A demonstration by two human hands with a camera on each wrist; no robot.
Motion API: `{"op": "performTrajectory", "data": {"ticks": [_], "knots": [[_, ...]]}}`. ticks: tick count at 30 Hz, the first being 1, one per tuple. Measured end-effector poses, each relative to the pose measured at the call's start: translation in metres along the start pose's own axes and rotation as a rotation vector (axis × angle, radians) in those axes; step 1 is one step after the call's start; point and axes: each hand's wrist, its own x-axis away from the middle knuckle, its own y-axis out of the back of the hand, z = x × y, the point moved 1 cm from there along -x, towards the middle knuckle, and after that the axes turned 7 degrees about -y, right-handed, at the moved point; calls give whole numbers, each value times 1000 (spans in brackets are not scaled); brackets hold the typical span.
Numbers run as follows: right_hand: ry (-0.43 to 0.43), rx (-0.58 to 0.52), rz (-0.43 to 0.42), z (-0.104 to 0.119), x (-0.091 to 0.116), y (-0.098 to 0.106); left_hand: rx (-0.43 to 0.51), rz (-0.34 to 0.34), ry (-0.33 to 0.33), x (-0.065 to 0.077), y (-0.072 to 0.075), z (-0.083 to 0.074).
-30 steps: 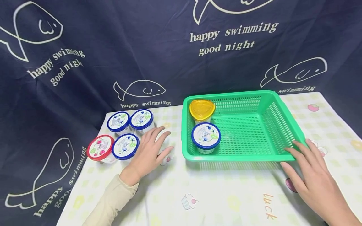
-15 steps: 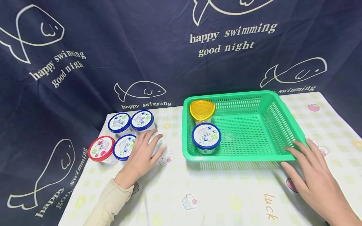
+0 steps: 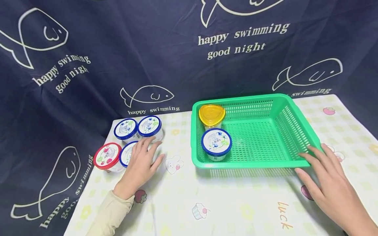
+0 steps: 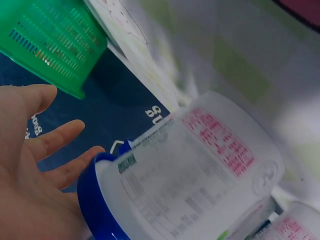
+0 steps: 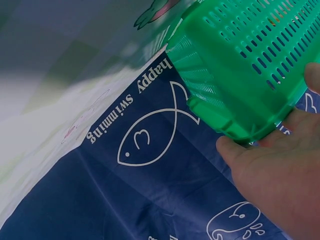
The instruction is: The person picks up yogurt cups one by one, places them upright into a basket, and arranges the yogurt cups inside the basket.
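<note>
My left hand (image 3: 140,167) is at the nearest blue-lidded tub (image 3: 126,156), covering part of its lid in the head view. In the left wrist view its fingers (image 4: 55,140) are spread apart beside a white tub (image 4: 185,175) with a blue rim. My right hand (image 3: 330,186) holds the front right corner of the green basket (image 3: 251,164), fingertips over the rim and thumb outside the front wall. Inside the basket's left end stand a tub with a yellow lid (image 3: 212,114) and one with a blue lid (image 3: 216,141).
Beside the left hand stand a red-lidded tub (image 3: 107,156) and two more blue-lidded tubs, one at the back left (image 3: 126,128) and one at its right (image 3: 149,125). A checked cloth (image 3: 230,203) covers the table, with a dark blue fish-print curtain (image 3: 165,49) behind it.
My left hand has moved left and slightly toward me, covering more of the nearest blue lid. The right hand and the basket stay in place.
</note>
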Motion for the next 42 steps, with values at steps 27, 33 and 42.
{"op": "performTrajectory", "data": {"ticks": [27, 33, 42], "knots": [[23, -23, -13, -2, 0, 0, -30, -29, 38, 17, 10, 24], [34, -22, -20, -2, 0, 0, -31, -20, 68, 24, 15, 30], [27, -10, -18, -2, -2, -1, 5, 16, 123, 29, 22, 36]]}}
